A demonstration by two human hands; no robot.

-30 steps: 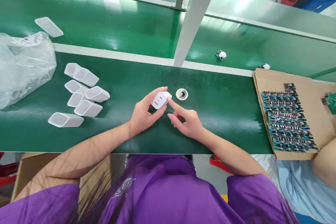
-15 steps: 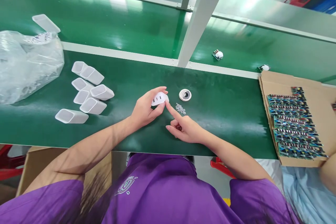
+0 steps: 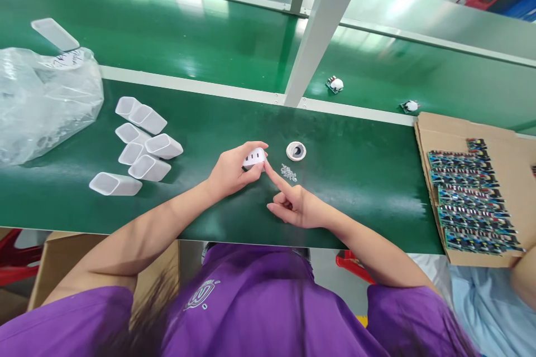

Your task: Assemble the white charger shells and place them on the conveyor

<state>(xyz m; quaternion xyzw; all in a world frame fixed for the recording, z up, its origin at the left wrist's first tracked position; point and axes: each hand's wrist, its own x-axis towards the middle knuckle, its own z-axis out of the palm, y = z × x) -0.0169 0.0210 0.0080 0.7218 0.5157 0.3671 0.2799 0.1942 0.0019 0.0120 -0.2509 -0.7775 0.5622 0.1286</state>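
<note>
Housing (image 3: 254, 159), white and slotted, sat gripped in the left hand (image 3: 231, 172) above the worktop (image 3: 377, 178), in from mid near edge — likely light, stiff, slick, best pinched by its sides; the right hand (image 3: 301, 205), apparently unladen, pointed its forefinger against it.

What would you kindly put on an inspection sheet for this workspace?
Surface: green table, glossy, reflecting light.
Job's things: white case, slotted face showing.
Clutter: white sleeves and a plastic bag on the left; round white piece and clear bits near the middle; circuit boards on cardboard on the right.
Grips: left grip, a bare hand, closed around the case; right grip, also bare, has its index finger at the case's edge.
Cables: nothing seen.
Surroundings: metal post at the back; another person partly showing at lower right.
</note>
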